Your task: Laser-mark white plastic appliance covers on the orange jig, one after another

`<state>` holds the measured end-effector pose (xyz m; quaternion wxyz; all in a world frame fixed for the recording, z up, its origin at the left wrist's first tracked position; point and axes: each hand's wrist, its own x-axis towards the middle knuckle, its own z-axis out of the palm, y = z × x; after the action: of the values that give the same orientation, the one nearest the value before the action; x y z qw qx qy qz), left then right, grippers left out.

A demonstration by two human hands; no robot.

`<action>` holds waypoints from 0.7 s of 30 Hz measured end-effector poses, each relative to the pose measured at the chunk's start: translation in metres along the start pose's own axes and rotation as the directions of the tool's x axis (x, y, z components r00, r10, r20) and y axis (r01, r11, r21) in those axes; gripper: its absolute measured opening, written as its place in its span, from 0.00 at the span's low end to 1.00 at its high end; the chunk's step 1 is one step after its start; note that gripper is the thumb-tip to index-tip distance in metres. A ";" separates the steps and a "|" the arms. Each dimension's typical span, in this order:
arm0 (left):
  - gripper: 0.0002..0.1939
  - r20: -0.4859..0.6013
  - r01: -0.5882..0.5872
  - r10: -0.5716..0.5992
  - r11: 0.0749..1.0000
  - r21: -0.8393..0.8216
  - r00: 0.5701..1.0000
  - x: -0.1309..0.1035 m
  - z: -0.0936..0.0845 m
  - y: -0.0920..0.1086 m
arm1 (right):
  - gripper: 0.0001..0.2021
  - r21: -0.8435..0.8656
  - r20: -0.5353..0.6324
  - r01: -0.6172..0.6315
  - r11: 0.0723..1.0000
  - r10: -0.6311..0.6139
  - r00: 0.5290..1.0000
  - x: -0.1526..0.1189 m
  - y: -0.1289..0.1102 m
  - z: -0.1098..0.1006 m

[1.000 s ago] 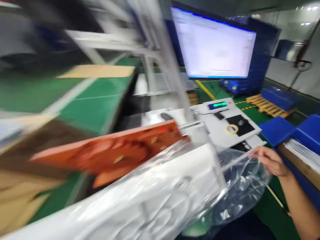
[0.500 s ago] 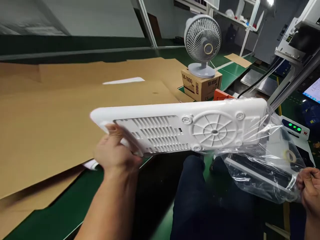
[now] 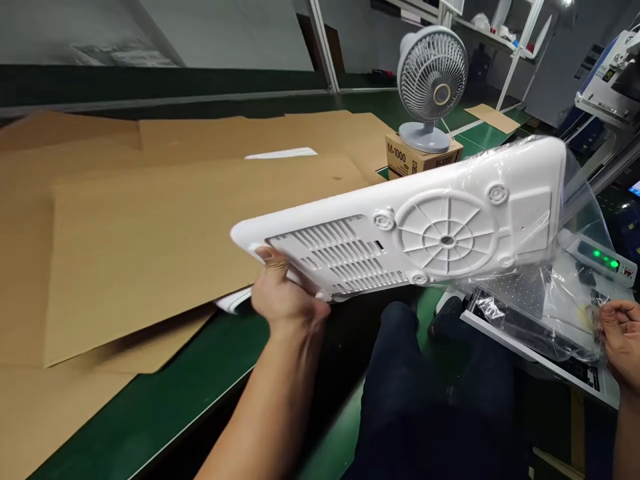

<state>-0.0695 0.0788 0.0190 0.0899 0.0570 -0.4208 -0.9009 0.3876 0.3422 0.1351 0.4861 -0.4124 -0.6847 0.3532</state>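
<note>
A long white plastic appliance (image 3: pixel 450 180) is held up in front of me, its underside toward me. That side shows slotted vents, a round ribbed disc and small round feet. My left hand (image 3: pixel 290 287) is closed around its left end, thumb over the lower edge. A clear plastic bag (image 3: pixel 550 320) covers the right end of the appliance and hangs loose below it. At the far right my right hand (image 3: pixel 620 340) pinches the bag's edge, fingers closed. The appliance tilts, right end higher than left.
Flat cardboard sheets (image 3: pixel 150 227) cover much of the green table (image 3: pixel 200 393) at left. A grey fan (image 3: pixel 434 80) stands on a brown carton (image 3: pixel 400 159) beyond the appliance. At right are a white device with green lights (image 3: pixel 607 260) and a metal-framed machine (image 3: pixel 605 80).
The right end of the appliance has risen, so it tilts more. The bag has lifted with it, and my left hand appears farther right. Both hands keep their grips as the view shifts.
</note>
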 end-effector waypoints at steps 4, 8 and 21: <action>0.19 -0.006 0.111 -0.113 0.981 -0.161 0.994 -0.016 0.022 0.013 | 0.36 -0.034 -0.029 -0.006 0.999 0.005 1.000 0.016 0.005 0.009; 0.18 -0.007 0.159 -0.163 0.970 -0.182 0.987 -0.021 0.023 0.015 | 0.37 0.048 -0.282 0.163 0.985 -0.143 0.949 0.038 0.003 0.010; 0.28 0.202 0.255 -0.204 0.928 -0.271 0.958 -0.045 0.020 -0.001 | 0.38 0.209 -0.399 0.133 0.969 -0.040 0.916 0.028 0.001 0.009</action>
<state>-0.0296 0.1041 0.0324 -0.0450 0.0147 -0.2784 -0.9593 0.3740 0.3672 0.1427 0.6729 -0.3843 -0.5455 0.3193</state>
